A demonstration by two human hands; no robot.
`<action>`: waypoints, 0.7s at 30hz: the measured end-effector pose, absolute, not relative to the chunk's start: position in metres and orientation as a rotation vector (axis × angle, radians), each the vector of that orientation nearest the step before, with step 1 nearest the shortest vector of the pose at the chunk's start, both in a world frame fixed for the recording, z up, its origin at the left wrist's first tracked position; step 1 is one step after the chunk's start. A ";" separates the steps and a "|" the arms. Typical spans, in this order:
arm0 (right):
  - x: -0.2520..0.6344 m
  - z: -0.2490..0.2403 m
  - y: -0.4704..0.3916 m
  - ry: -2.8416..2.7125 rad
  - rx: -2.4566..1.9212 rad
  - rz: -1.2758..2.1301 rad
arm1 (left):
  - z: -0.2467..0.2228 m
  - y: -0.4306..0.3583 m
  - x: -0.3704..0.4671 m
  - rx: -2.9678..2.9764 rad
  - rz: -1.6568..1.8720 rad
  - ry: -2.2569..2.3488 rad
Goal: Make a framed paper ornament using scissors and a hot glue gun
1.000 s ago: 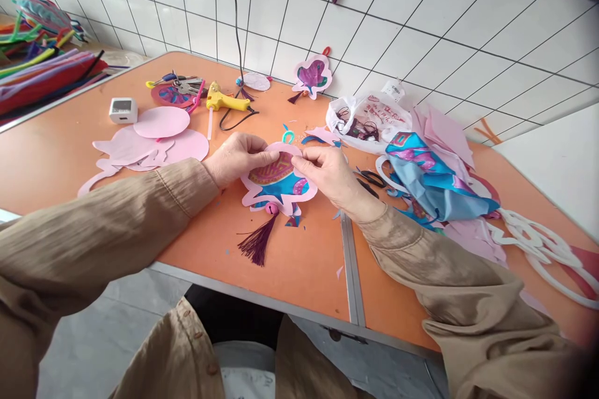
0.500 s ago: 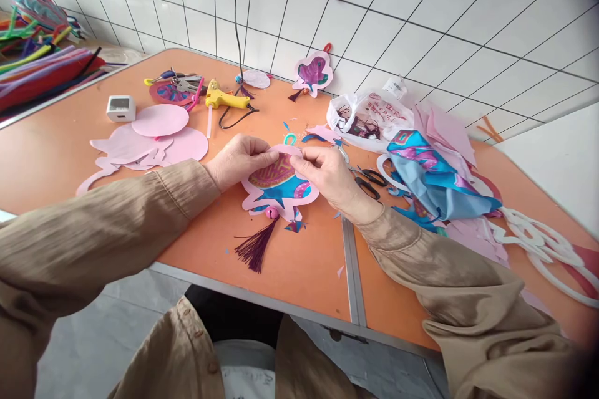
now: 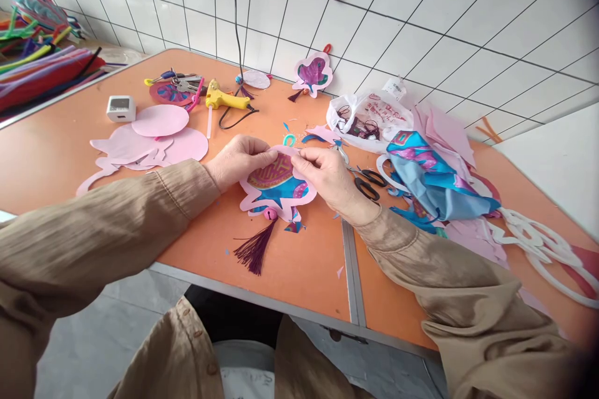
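Observation:
A pink-edged ornament (image 3: 276, 190) with a blue and purple patterned middle is held near the table's centre. My left hand (image 3: 241, 161) pinches its upper left edge, and my right hand (image 3: 326, 176) pinches the upper right edge. From its lower side hang a pink bell (image 3: 270, 214) and a dark purple tassel (image 3: 256, 247). A small turquoise loop (image 3: 289, 139) shows just above the top edge. Under the lower right edge lies a patterned scrap (image 3: 294, 222).
Black-handled scissors (image 3: 367, 187) lie right of my right hand, near blue fabric (image 3: 437, 174) and a white plastic bag (image 3: 369, 118). A yellow glue gun (image 3: 225, 98), pink cutouts (image 3: 160, 120) and a white box (image 3: 120, 108) stand back left. Another ornament (image 3: 312, 73) leans on the wall.
The ornament has shifted and tilted slightly, so more of its patterned top shows. Its bell and tassel have moved a little to the left. Both hands keep their pinch.

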State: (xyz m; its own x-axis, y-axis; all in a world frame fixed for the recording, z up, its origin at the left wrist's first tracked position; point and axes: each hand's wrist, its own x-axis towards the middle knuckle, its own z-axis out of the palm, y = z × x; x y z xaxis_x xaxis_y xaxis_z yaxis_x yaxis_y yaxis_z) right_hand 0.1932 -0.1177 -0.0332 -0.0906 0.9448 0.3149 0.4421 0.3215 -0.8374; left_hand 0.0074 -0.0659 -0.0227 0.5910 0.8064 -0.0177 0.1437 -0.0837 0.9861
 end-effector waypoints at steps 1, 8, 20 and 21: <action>0.193 -0.033 -0.118 -1.689 -1.265 0.710 | -0.022 -0.066 0.008 1.578 0.675 0.821; 0.190 -0.033 -0.118 -1.704 -1.301 0.729 | -0.021 -0.067 0.008 1.565 0.665 0.810; 0.188 -0.031 -0.121 -1.703 -1.273 0.704 | -0.024 -0.067 0.008 1.567 0.648 0.751; 0.189 -0.032 -0.121 -1.702 -1.273 0.713 | -0.024 -0.067 0.008 1.566 0.649 0.756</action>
State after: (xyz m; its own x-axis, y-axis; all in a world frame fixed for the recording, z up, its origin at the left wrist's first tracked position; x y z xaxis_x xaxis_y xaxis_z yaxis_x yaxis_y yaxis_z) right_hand 0.1886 -0.1206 -0.0318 -0.0990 0.9483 0.3016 0.4504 0.3130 -0.8362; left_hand 0.0080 -0.0674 -0.0238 0.6311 0.7756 -0.0126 0.1048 -0.0692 0.9921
